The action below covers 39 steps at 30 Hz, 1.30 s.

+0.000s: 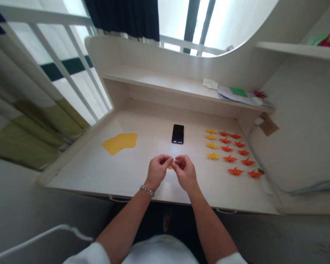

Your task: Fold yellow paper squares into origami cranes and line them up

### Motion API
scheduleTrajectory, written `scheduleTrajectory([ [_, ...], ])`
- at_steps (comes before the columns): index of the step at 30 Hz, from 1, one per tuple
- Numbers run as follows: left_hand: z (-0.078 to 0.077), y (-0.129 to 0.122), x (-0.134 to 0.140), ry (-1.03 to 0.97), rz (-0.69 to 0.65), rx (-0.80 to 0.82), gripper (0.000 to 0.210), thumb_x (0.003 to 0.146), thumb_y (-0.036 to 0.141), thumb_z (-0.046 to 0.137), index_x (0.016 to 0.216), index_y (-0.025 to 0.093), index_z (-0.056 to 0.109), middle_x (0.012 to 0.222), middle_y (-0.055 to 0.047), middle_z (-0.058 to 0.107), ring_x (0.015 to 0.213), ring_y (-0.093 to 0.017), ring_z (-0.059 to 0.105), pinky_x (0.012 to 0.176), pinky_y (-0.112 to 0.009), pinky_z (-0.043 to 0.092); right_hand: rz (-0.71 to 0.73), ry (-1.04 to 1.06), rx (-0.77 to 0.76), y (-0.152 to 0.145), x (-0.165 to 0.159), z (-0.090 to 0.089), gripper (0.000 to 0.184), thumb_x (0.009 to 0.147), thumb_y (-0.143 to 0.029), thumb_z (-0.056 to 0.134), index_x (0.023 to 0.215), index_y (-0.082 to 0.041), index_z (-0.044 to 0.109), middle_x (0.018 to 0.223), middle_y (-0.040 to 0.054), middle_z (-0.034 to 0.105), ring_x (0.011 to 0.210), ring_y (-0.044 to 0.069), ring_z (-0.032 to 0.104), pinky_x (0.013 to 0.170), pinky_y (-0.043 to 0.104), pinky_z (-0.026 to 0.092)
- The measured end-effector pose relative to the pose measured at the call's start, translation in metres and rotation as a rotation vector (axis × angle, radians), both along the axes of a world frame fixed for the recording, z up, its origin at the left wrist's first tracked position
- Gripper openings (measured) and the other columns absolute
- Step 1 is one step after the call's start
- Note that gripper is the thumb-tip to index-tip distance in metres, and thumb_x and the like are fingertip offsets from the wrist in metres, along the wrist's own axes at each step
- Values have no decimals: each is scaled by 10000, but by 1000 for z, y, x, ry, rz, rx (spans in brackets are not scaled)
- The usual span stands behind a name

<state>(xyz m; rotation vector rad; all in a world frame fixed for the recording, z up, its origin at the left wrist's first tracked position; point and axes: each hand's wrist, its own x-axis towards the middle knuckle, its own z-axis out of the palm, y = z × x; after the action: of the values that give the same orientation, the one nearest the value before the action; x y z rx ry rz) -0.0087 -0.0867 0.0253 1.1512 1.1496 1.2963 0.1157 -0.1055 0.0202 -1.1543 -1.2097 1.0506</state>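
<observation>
Between my two hands is a small piece of folded yellow paper (170,167), mostly covered by my fingers. My left hand (157,169) pinches it from the left, thumb and forefinger together; a chain bracelet circles that wrist. From the right, my right hand (186,171) pinches the same paper, its thumb close to the left thumb. Flat yellow paper sheets (120,142) lie overlapped on the desk to the left. On the right, a column of yellow paper cranes (213,156) stands beside columns of orange paper cranes (230,158).
A black phone (178,134) lies beyond my hands on the white desk (148,117). A raised shelf (159,83) runs along the back, bearing papers (231,94) and a green sheet (238,91). At the right wall, a cable (264,172) drops from a socket (268,124).
</observation>
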Motion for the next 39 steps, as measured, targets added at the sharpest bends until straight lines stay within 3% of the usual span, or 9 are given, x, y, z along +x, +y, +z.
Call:
scheduleTrajectory([
  [4, -5, -1, 4, -52, 48, -24, 253, 701, 368, 726, 785, 131, 697, 741, -45, 676, 690, -150, 592, 658, -266, 472, 1, -37, -14, 1, 0, -1, 180, 728, -262, 679, 840, -206, 550, 709, -3, 621, 650, 157, 616, 598, 276, 502],
  [9, -6, -5, 5, -311, -122, -176, 262, 712, 366, 728, 831, 137, 689, 758, -31, 651, 696, -122, 588, 675, -250, 482, -38, -49, -24, 1, 4, 1, 220, 714, -267, 695, 868, -211, 549, 682, -11, 637, 625, 155, 616, 584, 274, 498],
  [15, 3, -5, -8, -400, -259, -275, 258, 721, 363, 735, 829, 135, 684, 773, -42, 622, 697, -122, 584, 571, -200, 475, 158, 100, -72, 4, 14, 9, 187, 728, -323, 683, 834, -174, 645, 703, 15, 661, 616, 146, 614, 582, 282, 512],
  [22, 4, -5, -7, -535, -351, -281, 249, 709, 339, 758, 817, 122, 704, 741, -42, 627, 630, -88, 551, 562, -186, 452, 168, 98, -98, 5, 17, 13, 195, 707, -320, 700, 825, -167, 671, 659, 14, 662, 606, 151, 615, 570, 285, 523],
  [29, -6, -3, -5, -525, -290, -283, 274, 668, 275, 795, 870, 115, 703, 778, -60, 646, 679, -102, 570, 574, -192, 445, 1, -171, 84, -3, 11, 25, 156, 757, -264, 655, 890, -185, 679, 834, 44, 690, 700, 164, 639, 618, 282, 533],
  [39, -6, -2, -8, -499, -274, -310, 265, 656, 288, 802, 832, 128, 684, 743, -32, 635, 629, -81, 554, 552, -186, 432, 1, -391, 285, -1, 16, 36, 149, 800, -200, 634, 911, -243, 723, 862, 42, 676, 730, 160, 621, 674, 297, 520],
])
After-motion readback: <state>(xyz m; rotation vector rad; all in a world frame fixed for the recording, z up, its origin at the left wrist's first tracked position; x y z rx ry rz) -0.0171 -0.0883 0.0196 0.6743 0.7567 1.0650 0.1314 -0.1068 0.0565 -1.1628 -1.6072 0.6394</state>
